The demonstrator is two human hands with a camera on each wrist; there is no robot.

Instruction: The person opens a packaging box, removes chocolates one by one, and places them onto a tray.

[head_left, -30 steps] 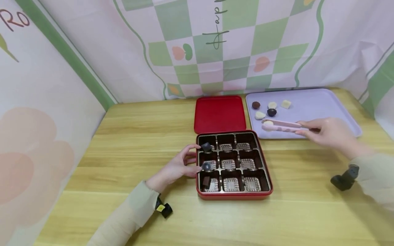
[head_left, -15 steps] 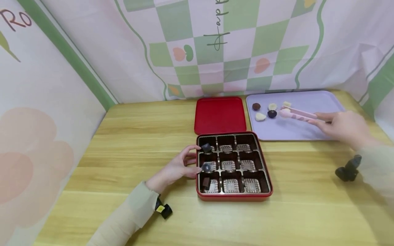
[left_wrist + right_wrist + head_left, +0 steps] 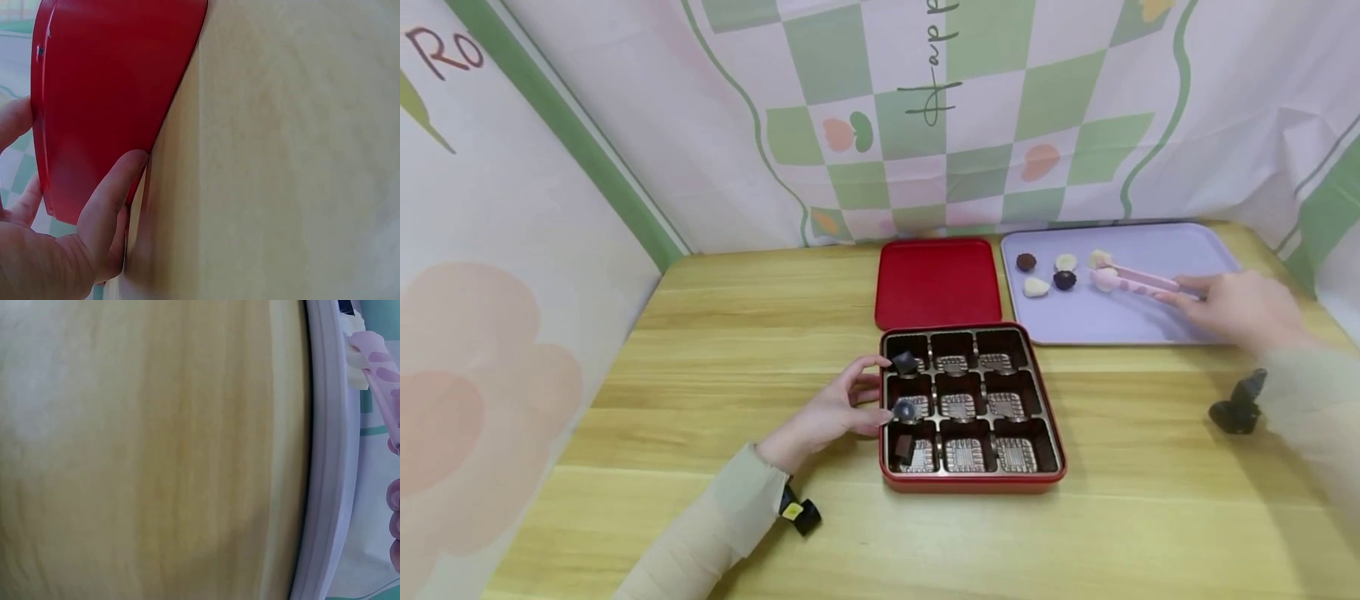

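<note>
In the head view my left hand point(image 3: 831, 408) rests against the left side of a red tin point(image 3: 973, 482), thumb and fingers spread along its wall. The left wrist view shows the thumb point(image 3: 112, 194) low on that wall. Dark chocolates occupy the tin's left column: a square one point(image 3: 905, 362), a round one point(image 3: 904, 409) and a brown block point(image 3: 904, 448). My right hand point(image 3: 1247, 304) holds pink tongs point(image 3: 1142, 282) over a lilac tray point(image 3: 1157, 329). Their tips are beside a cream chocolate point(image 3: 1100, 257); whether they pinch a pale piece I cannot tell.
Left of the tongs on the tray lie a brown chocolate point(image 3: 1026, 262), a dark one point(image 3: 1064, 280), and two white ones, one round point(image 3: 1065, 262) and one drop-shaped point(image 3: 1036, 287). A red lid point(image 3: 937, 283) lies behind the tin, by the tray's left edge.
My right hand and the tongs have moved right and back across the tray, away from its front left part to beside the cream chocolate. My left hand stays at the tin.
</note>
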